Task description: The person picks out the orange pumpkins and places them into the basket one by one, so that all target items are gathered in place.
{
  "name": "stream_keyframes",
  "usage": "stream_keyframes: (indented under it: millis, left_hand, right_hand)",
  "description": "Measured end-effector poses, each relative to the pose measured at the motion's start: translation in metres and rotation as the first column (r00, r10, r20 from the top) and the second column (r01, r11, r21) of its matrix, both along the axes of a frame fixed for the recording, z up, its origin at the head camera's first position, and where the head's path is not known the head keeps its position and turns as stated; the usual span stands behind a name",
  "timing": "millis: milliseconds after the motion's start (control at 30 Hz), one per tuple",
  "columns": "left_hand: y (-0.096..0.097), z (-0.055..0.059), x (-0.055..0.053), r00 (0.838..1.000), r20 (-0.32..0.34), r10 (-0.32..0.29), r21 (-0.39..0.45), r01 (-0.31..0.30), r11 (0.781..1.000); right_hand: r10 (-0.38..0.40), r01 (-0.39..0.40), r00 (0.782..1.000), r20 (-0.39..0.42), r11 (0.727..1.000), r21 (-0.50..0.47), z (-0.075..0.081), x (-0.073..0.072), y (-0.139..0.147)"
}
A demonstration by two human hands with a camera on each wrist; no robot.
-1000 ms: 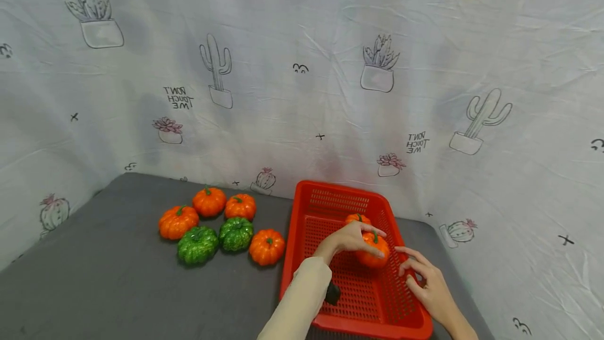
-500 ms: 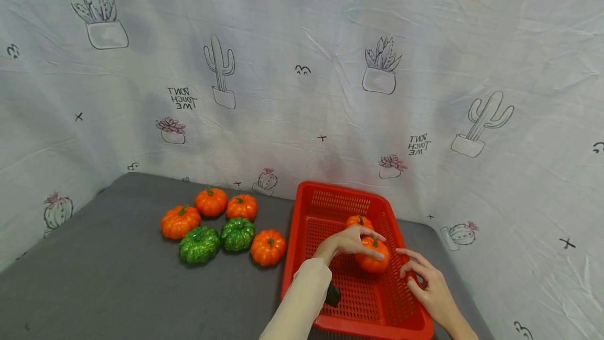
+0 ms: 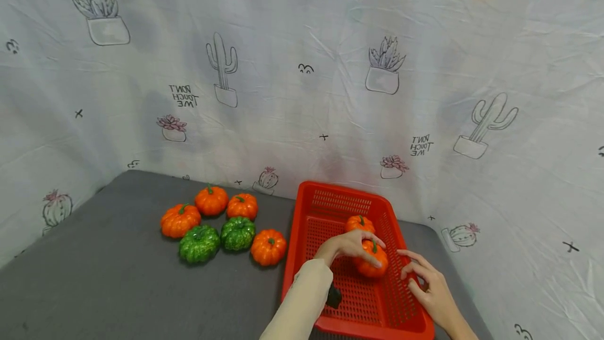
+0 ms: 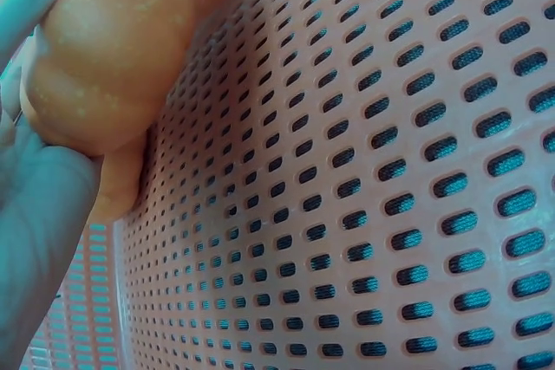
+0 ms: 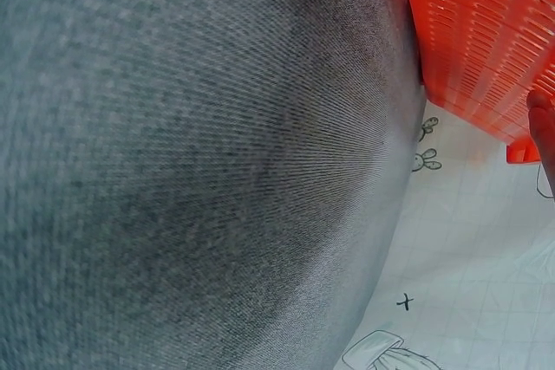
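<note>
My left hand point(image 3: 349, 245) reaches into a red plastic basket point(image 3: 302, 235) and holds an orange toy pumpkin point(image 3: 375, 266), thumb and fingers on either side of its stem. In the left wrist view, the hand point(image 4: 43, 223) cups this pumpkin point(image 4: 113, 49) above the perforated basket floor. Behind it sits a second orange pumpkin point(image 3: 360, 224), partly hidden by the fingers. My right hand point(image 3: 431, 287) rests loosely at the basket's right rim, its fingers bent. A fingertip point(image 5: 542, 123) appears against the basket wall point(image 5: 477, 32) in the right wrist view.
Left of the basket, a group of orange pumpkins point(image 3: 268, 247) and two green pumpkins point(image 3: 199, 244) stands on the grey tabletop point(image 3: 118, 277). A patterned white curtain point(image 3: 283, 109) rises behind. A black object point(image 3: 334, 296) shows beside the left wrist.
The left hand and the held pumpkin have shifted slightly down and toward me inside the basket. The right hand stays at the rim, and the pumpkins on the table have not moved.
</note>
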State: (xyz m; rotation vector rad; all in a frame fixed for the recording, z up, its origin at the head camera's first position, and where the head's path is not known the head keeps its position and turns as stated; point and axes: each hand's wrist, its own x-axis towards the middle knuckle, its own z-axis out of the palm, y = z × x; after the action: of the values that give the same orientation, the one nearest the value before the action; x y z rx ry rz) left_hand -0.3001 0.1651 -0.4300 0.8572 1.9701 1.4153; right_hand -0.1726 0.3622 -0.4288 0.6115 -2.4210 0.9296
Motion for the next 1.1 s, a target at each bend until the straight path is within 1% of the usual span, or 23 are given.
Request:
stream_keyframes:
  millis: [167, 333, 467, 633, 800, 933, 1033, 1100]
  left_hand:
    - [0.001, -0.002, -0.001, 0.999, -0.018, -0.037, -0.044, 0.036, 0.998]
    - [-0.001, -0.002, 0.001, 0.998, -0.006, -0.061, -0.065, 0.060, 0.996]
    - [-0.003, -0.001, 0.002, 0.998, -0.018, -0.065, -0.091, 0.063, 0.994]
    - [-0.004, -0.001, 0.002, 0.998, -0.008, -0.065, -0.103, 0.064, 0.993]
    - [-0.007, -0.001, 0.001, 0.997, -0.003, -0.073, -0.135, 0.072, 0.988]
    - [-0.010, -0.001, 0.000, 0.996, -0.035, -0.079, -0.161, 0.072, 0.984]
    - [-0.012, 0.000, 0.000, 0.995, -0.062, -0.080, -0.177, 0.068, 0.982]
    - [-0.013, 0.001, 0.001, 0.993, -0.093, -0.077, -0.183, 0.059, 0.981]
  right_hand:
    - [-0.008, 0.008, 1.000, 0.012, 1.000, -0.002, 0.000, 0.001, 0.000]
    - [-0.010, 0.010, 1.000, 0.018, 1.000, -0.006, 0.000, 0.001, 0.000]
    - [-0.002, 0.002, 1.000, 0.007, 1.000, -0.011, 0.000, 0.001, 0.000]
    - [0.003, -0.003, 1.000, -0.006, 1.000, -0.005, 0.000, 0.000, 0.000]
    - [-0.012, 0.012, 1.000, 0.006, 1.000, 0.001, -0.004, -0.001, 0.003]
    - [-0.018, 0.018, 1.000, 0.008, 1.000, 0.003, -0.007, -0.002, 0.003]
    - [-0.017, 0.017, 1.000, 0.012, 1.000, -0.003, -0.006, -0.001, 0.002]
    - [-0.012, 0.012, 1.000, 0.012, 1.000, -0.008, -0.004, 0.000, 0.001]
